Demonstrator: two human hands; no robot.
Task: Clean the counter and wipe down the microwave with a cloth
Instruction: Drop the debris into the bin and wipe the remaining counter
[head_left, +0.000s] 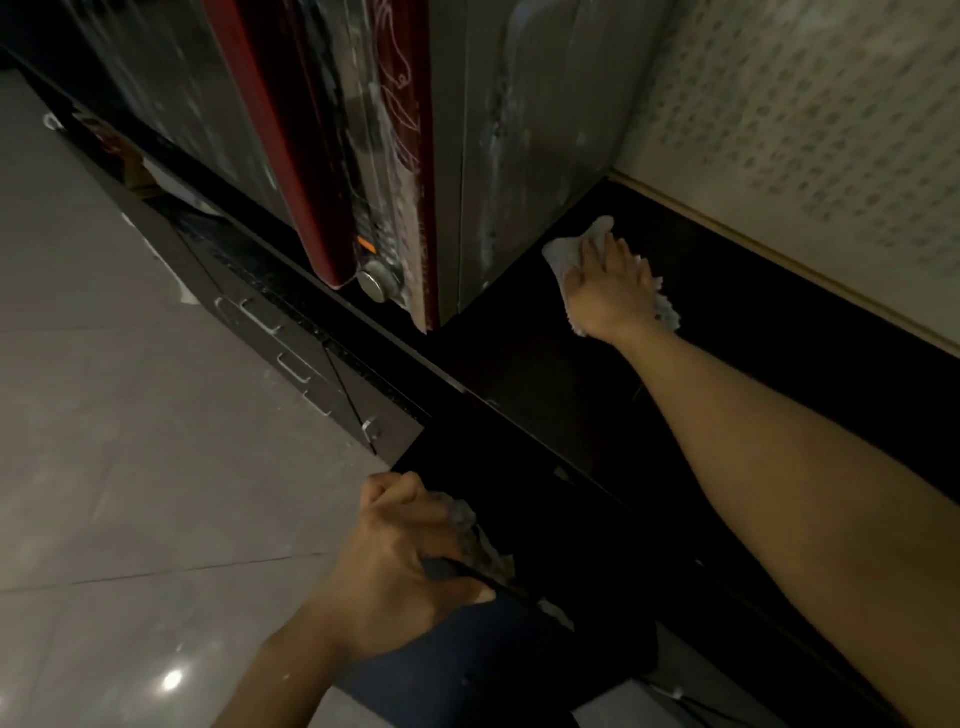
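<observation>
My right hand (610, 288) presses flat on a white cloth (563, 252) on the black counter (519, 374), close to the wall and just right of the microwave. The microwave (467, 130) stands on the counter, its side grey and its front red and black with a round silver knob (379, 283). My left hand (395, 566) is curled over the counter's front edge and holds a crumpled pale wad (480, 545) against it; what the wad is made of I cannot tell.
A patterned tiled wall (805, 156) rises behind the counter. Below the counter edge are dark drawers with metal handles (260, 317). Pale floor tiles (130, 441) fill the left side. A thin cable (343, 384) hangs down the drawer fronts.
</observation>
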